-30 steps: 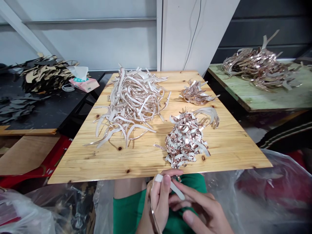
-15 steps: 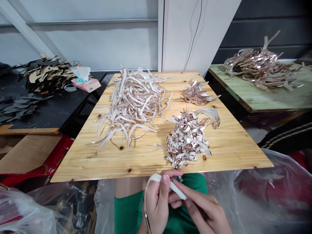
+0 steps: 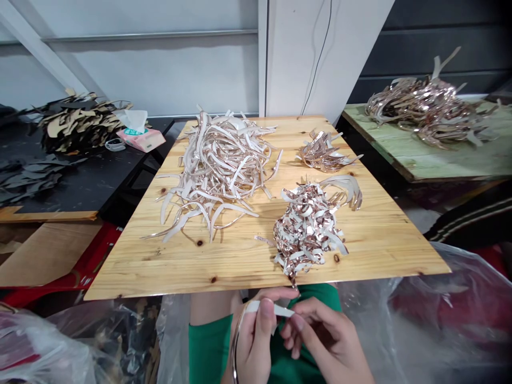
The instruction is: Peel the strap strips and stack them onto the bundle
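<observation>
A long strip (image 3: 253, 307), white on one face with a shiny rose-gold edge, runs between my hands below the table's front edge. My left hand (image 3: 256, 336) is closed on it, the thumb pressing on the white face, and the strip's tail hangs down along the wrist. With thumb and fingers, my right hand (image 3: 326, 336) pinches the free end. Just beyond, on the table, lies a heap of short curled rose-gold and white scraps (image 3: 308, 229). A larger tangle of long strips (image 3: 228, 160) lies farther left.
The wooden table (image 3: 160, 272) also bears a small strip bundle (image 3: 326, 152) at back right. At left, a dark table (image 3: 100, 176) holds black and tan pieces and a tissue box (image 3: 142, 137). A green table (image 3: 440, 165) with shiny strips stands right. Plastic bags (image 3: 424, 320) flank my legs.
The right fingers have drawn back and curled, now pinching the strip's tip. The strip's free end, formerly slanting down to the right, lies nearer level. Both hands sit slightly lower.
</observation>
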Demonstrator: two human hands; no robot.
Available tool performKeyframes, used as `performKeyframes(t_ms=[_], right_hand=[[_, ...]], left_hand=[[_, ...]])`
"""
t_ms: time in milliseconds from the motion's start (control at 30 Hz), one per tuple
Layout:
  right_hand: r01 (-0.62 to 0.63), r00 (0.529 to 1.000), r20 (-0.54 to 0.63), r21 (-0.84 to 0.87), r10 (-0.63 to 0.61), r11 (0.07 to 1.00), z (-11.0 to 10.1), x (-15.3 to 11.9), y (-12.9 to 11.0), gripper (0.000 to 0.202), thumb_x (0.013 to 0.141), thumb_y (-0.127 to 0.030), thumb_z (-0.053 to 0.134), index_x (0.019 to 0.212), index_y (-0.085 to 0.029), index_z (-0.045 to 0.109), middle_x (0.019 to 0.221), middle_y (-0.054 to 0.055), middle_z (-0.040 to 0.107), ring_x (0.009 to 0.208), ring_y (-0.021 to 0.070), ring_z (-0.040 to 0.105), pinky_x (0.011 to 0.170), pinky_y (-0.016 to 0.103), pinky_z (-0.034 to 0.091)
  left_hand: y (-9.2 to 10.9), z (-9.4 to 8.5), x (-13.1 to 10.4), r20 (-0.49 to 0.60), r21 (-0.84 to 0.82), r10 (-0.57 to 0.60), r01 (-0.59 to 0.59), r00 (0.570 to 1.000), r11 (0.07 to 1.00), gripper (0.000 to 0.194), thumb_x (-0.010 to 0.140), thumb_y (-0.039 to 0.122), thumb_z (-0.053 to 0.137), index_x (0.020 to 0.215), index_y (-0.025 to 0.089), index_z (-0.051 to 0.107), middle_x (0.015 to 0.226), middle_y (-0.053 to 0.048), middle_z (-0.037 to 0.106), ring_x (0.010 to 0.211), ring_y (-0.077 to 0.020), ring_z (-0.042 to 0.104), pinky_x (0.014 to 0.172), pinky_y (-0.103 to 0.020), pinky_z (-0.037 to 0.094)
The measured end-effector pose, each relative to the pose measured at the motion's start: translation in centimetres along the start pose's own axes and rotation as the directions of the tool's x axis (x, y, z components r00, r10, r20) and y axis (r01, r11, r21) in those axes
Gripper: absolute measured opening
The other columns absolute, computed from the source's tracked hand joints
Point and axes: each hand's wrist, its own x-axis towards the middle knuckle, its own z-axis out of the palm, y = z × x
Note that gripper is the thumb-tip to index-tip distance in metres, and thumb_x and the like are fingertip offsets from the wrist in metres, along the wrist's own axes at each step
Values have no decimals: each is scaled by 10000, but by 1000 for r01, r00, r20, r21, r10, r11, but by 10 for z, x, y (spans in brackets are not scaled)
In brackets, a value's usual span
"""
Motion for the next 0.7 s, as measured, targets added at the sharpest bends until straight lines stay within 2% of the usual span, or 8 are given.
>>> performKeyframes(t_ms=[100,200,267,367,467,533,633,700], right_hand=[[47,992,-109,-106,-58,993,-3,-4,-8,311,1006,-441,587,861,-180,674,683,50,723,554,150,658,547,221,554],[120,966,-198,-228,-167,966,-4,-7,-16,279,981,-388,608,795,-194,682,595,25,691,491,139,619,506,206,513],[182,956,-178,-271,-235,945,-4,-7,-18,253,970,-332,604,766,-201,676,556,8,674,458,129,600,487,196,489],[287,946,-66,-285,-317,915,-5,-5,-18,206,948,-235,588,753,-206,647,533,-7,664,451,122,601,502,191,482],[358,929,22,-316,-370,879,-6,-3,-18,145,897,-183,630,754,-210,631,563,-11,664,489,123,614,530,192,484],[372,922,29,-350,-387,860,-6,-3,-19,148,864,-206,683,730,-214,621,591,-9,655,519,129,610,535,197,474],[383,918,42,-354,-395,853,-5,-6,-20,224,860,-293,711,691,-218,584,588,-13,614,529,131,576,541,208,455],[390,918,63,-318,-392,864,-4,-8,-22,269,883,-347,692,687,-222,555,568,-25,571,507,119,527,527,211,423]], left_hand=[[-3,-2,4,40,87,67,-70,997,994,612,998,644,406,974,172,796,716,-75,681,754,-217,654,707,-287,521],[-4,-6,7,130,247,102,-131,986,960,553,1039,543,397,773,193,732,726,-83,709,746,-222,673,677,-287,488],[-2,-10,6,233,331,77,-153,969,931,572,1060,484,389,621,202,625,616,-53,670,636,-194,643,632,-278,443],[4,-13,4,314,318,163,-265,935,910,501,1066,443,390,655,204,547,596,-19,621,579,-157,596,604,-261,401],[10,-12,3,328,209,331,-409,885,888,416,1029,538,430,787,215,528,661,-2,576,583,-145,546,568,-252,375],[11,-11,4,353,171,399,-478,846,862,464,993,634,439,789,222,504,649,8,525,554,-143,485,533,-265,331],[11,-10,6,426,154,451,-554,784,818,576,975,726,356,712,218,424,624,8,470,546,-140,428,527,-287,270],[11,-11,6,444,169,451,-567,774,806,612,970,754,315,691,211,367,625,10,446,560,-133,422,536,-286,260]])
